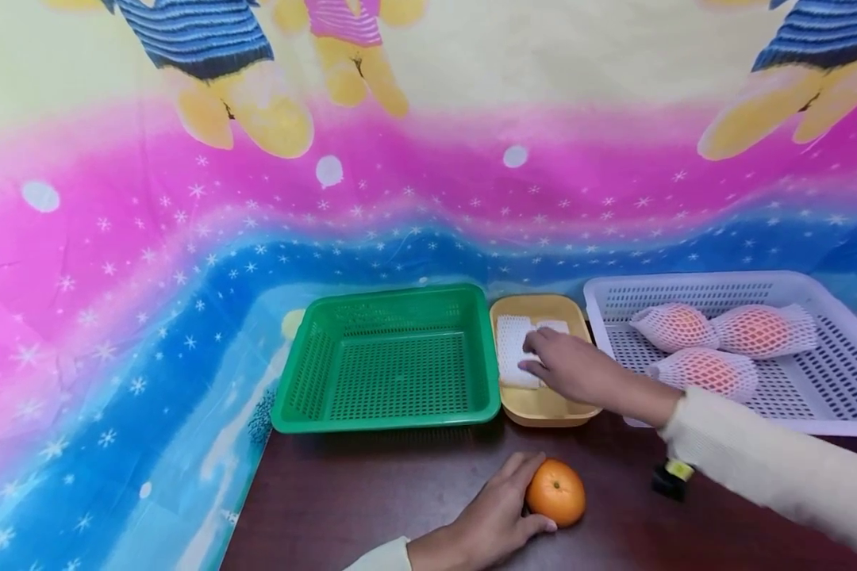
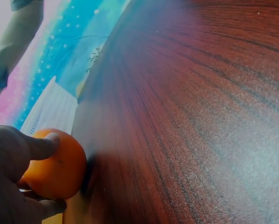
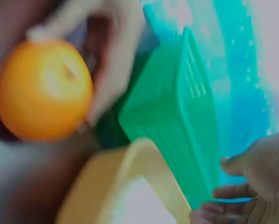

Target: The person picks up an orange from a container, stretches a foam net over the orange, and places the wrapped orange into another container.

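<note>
An orange (image 1: 557,493) rests on the dark table. My left hand (image 1: 493,507) holds it from the left, the thumb at the near side and the fingers at the far side. In the left wrist view that hand (image 2: 10,168) has its thumb and fingers curved around the orange (image 2: 60,163). Over the yellow basin (image 1: 550,414) hovers my right hand (image 1: 574,369), close to the white foam net sleeves (image 1: 514,349) lying inside. Its fingers (image 3: 235,191) look loosely bent in the right wrist view, with nothing visible between them.
Left of the yellow basin stands a green basket (image 1: 400,381). To its right, a white basket (image 1: 821,396) contains three net-wrapped fruits (image 1: 760,331). A small black object with a yellow-green top (image 1: 671,480) is under the right sleeve. A printed cloth (image 1: 414,182) hangs behind.
</note>
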Available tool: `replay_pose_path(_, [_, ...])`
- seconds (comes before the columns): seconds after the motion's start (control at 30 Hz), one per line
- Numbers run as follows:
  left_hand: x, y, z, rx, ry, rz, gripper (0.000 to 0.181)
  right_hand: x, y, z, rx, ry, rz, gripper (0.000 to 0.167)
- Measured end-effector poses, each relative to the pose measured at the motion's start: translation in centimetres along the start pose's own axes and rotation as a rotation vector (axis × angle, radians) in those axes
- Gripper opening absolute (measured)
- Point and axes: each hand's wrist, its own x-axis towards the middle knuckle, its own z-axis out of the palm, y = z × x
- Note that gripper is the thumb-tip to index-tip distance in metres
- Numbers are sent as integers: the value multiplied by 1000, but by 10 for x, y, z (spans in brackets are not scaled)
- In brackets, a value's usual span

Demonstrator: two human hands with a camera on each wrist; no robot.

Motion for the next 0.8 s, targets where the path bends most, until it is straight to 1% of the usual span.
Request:
replay_pose_path(0.1, [0, 1, 0, 4, 4, -5, 75, 30, 7, -2, -72, -74, 75, 38])
replay_pose_path(0.17, [0, 1, 0, 1, -3, -13, 75, 49, 12, -4, -109, -149, 119, 45])
replay_pose_path(0.2, [0, 1, 0, -1, -6, -15, 75, 58, 14, -4, -120, -177, 127, 46])
replay_pose_path(0.3, [0, 2, 0, -2, -3, -9, 75, 80, 22, -3, -107, -260, 150, 37])
replay_pose_path(0.37, [0, 2, -1, -1, -5, -4, 75, 92, 28, -1, -62, -299, 191, 28])
replay_pose_path(0.43, [1, 2, -1, -10, -15, -7, 75, 100, 33, 2, -7, -326, 237, 26])
replay_pose_path(0.57, [0, 1, -2, -23, -37, -28, 74, 106, 38, 7, 129, -353, 375, 24])
replay_pose_path(0.67, [0, 0, -2, -21, -32, -28, 74, 107, 38, 10, 221, -348, 456, 31])
replay_pose_path(0.73, [0, 0, -2, -12, -25, -18, 74, 108, 39, 12, 261, -337, 493, 35])
replay_pose_path(0.8, [0, 1, -2, -6, -18, -12, 74, 110, 39, 13, 276, -326, 523, 34])
